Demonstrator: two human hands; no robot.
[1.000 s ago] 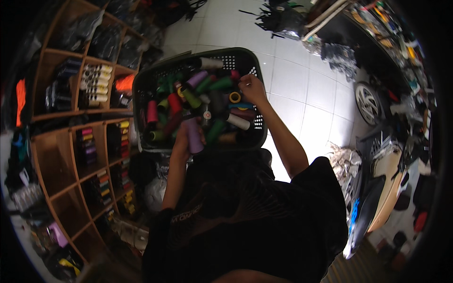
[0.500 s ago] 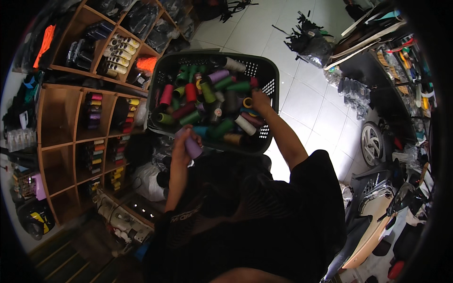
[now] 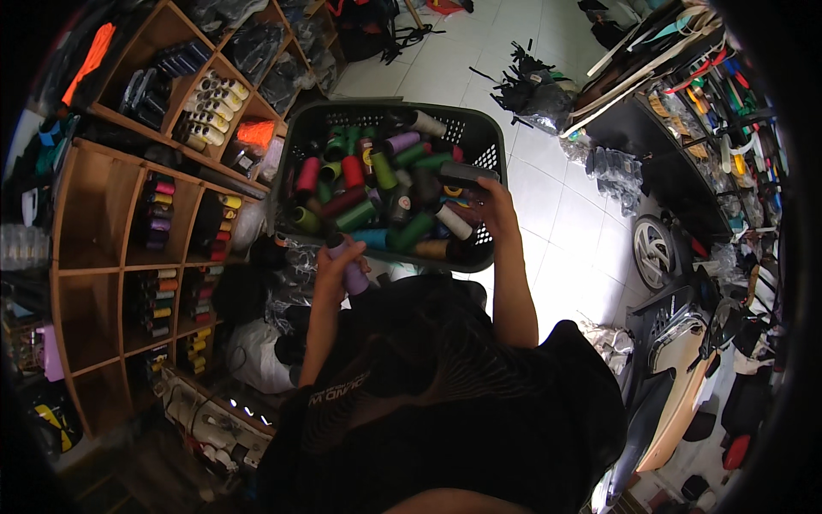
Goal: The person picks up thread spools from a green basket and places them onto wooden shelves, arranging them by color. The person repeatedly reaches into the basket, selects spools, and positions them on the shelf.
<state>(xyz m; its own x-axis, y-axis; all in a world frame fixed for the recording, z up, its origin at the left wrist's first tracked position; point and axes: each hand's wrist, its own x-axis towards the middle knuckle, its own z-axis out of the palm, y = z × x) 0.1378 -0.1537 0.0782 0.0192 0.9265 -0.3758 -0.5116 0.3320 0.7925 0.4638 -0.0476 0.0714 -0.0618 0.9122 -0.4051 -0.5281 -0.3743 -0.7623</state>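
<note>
A dark green plastic basket (image 3: 300, 128) with perforated sides holds a jumble of thread spools. Green, red, pink, purple, white and dark ones lie at all angles. Just outside its near left edge, my left hand (image 3: 331, 267) is wrapped around a purple thread spool (image 3: 355, 279), which is tilted. At the right side of the basket, my right hand (image 3: 495, 210) grips a dark grey thread spool (image 3: 465, 174) lying level above the others. A white spool (image 3: 454, 222) and a green spool (image 3: 416, 231) lie left of that hand.
On the left stands a wooden shelf (image 3: 92, 271) with compartments, some with columns of coloured spools (image 3: 159, 210). White spools (image 3: 210, 110) fill an upper compartment. A motorbike wheel (image 3: 654, 251) stands to the right, and a black bundle (image 3: 535, 86) lies on the tiled floor beyond the basket.
My right hand has come up from among the spools with the dark grey spool in its fingers. My left hand still holds the purple spool. The whole view has shifted slightly.
</note>
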